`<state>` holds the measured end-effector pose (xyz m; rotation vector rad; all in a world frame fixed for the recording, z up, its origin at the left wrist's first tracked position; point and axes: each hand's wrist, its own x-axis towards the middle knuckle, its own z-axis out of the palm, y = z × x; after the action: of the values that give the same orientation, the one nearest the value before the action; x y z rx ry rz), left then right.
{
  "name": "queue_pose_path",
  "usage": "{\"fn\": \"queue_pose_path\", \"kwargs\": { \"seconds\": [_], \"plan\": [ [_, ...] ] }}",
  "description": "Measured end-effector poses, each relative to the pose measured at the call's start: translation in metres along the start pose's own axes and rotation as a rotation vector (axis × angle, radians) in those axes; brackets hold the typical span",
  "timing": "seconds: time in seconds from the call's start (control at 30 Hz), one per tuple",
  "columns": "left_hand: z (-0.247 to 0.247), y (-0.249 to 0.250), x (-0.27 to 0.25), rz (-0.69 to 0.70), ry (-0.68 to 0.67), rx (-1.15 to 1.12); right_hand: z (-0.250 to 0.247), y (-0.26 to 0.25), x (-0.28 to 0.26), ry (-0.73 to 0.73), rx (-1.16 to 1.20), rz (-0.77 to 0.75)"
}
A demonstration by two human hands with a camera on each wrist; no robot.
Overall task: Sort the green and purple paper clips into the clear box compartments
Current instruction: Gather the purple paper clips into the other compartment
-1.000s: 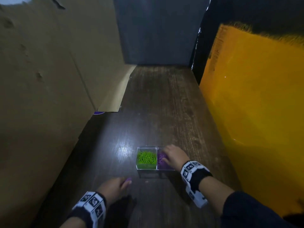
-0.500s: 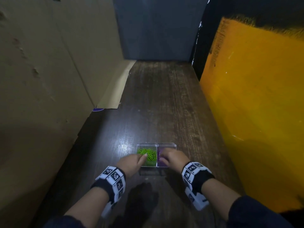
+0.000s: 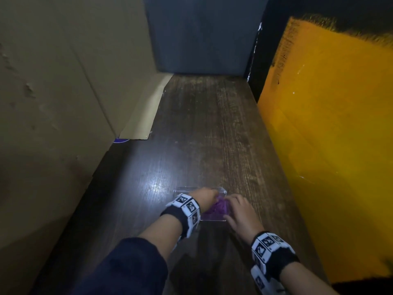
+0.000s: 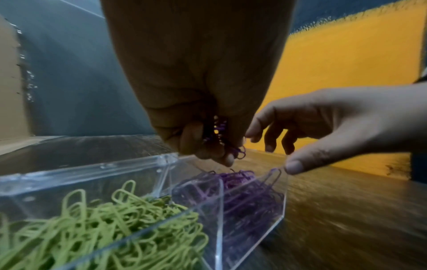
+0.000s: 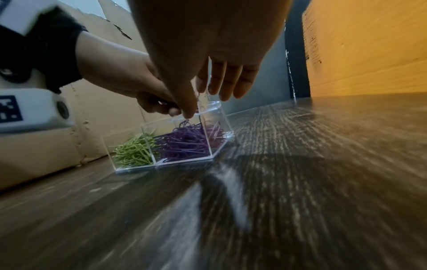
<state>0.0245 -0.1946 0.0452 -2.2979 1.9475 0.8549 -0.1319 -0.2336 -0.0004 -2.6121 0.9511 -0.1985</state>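
Left hand curls round a small tangle of purple wire paper clips above the right compartment of my clear plastic box; right hand hangs loosely spread, thumb at the box's wall. Green clips fill the left compartment. Light, springy, they snag together, so I judge a bunched pinch best.

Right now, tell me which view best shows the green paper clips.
Left wrist: the green paper clips fill the near compartment, large and sharp. Right wrist shows them small; in the head view the left hand hides them.
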Motion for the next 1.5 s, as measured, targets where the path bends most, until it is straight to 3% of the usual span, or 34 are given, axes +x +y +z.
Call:
{"fn": "queue_pose_path", "kwargs": {
  "seconds": [0.17,0.4,0.5,0.57,0.63,0.7,0.77,0.87,1.03,1.13,1.23,1.33,1.4,1.5],
  "plan": [
    [0.014,0.001,0.011,0.060,0.050,0.015,0.002,0.004,0.004,-0.021,-0.014,0.041],
    [0.021,-0.018,-0.001,0.061,0.213,-0.380,0.000,-0.007,0.002,-0.026,-0.221,-0.096],
    [0.021,-0.037,-0.011,0.024,0.402,-0.214,0.003,-0.015,0.005,-0.129,-0.337,-0.158],
    [0.022,-0.057,-0.016,-0.071,0.522,-0.163,0.005,-0.017,0.007,-0.235,-0.418,-0.189],
    [0.023,-0.076,-0.020,-0.217,0.485,-0.155,0.003,-0.018,0.009,-0.296,-0.453,-0.175],
    [0.025,-0.088,-0.024,-0.304,0.346,-0.213,0.003,-0.022,0.011,-0.278,-0.454,-0.157],
    [0.028,-0.092,-0.027,-0.312,0.298,-0.280,0.007,-0.025,0.012,-0.235,-0.421,-0.209],
    [0.032,-0.087,-0.034,-0.318,0.335,-0.331,0.012,-0.030,0.010,-0.340,-0.406,-0.232],
    [0.046,-0.079,-0.052,-0.315,0.360,-0.441,0.012,-0.033,-0.007,-0.276,-0.290,-0.186],
    [0.050,-0.083,-0.058,-0.350,0.334,-0.565,0.001,-0.028,-0.015,-0.120,-0.079,-0.189],
    [0.045,-0.100,-0.047,-0.490,0.285,-0.743,-0.016,-0.015,0.001,0.011,0.113,0.126],
    [0.039,-0.104,-0.040,-0.574,0.182,-0.908,-0.015,-0.002,0.027,-0.114,0.383,0.483],
    [0.037,-0.101,-0.036,-0.593,0.150,-1.017,-0.006,0.000,0.037,-0.152,0.537,0.597],
    [0.035,-0.097,-0.032,-0.575,0.250,-1.148,0.002,-0.002,0.044,-0.100,0.673,0.721]
  ]
}}
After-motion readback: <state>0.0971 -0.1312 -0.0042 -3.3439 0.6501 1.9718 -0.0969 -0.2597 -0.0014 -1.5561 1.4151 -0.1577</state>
